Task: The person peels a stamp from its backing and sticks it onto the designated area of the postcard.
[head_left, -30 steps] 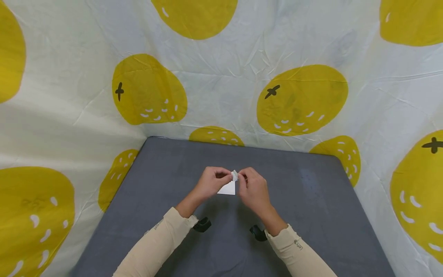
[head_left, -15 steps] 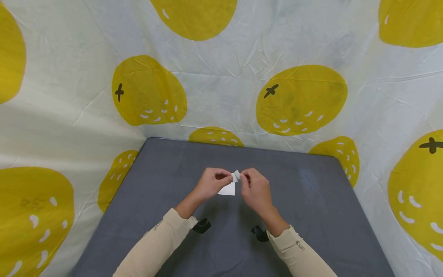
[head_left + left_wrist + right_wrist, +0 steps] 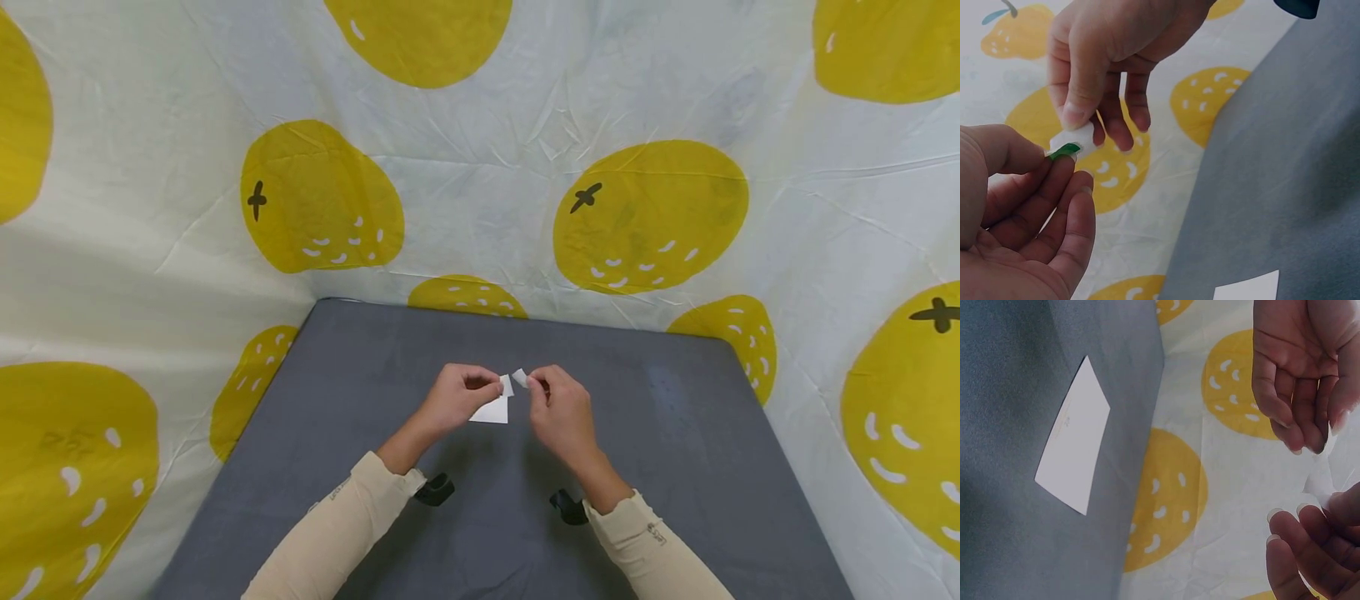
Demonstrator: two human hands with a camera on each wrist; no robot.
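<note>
My left hand pinches a small white piece between thumb and fingertips. In the left wrist view a shiny green bit shows at the left fingertips; what kind of thing it is I cannot tell. My right hand pinches another small, light white piece, whose free end points toward the left hand. A narrow gap parts the two pieces in the head view. Below the hands a flat white card lies on the grey surface, with small faint print visible on it in the right wrist view.
The grey padded tabletop spreads out under both arms. A white curtain with big yellow fruit shapes rises along its back and sides. Dark bands hang at both wrists below the beige sleeves.
My right hand has moved a little to the right, drawing its white piece away from the one in the left hand. The left hand stays almost still.
</note>
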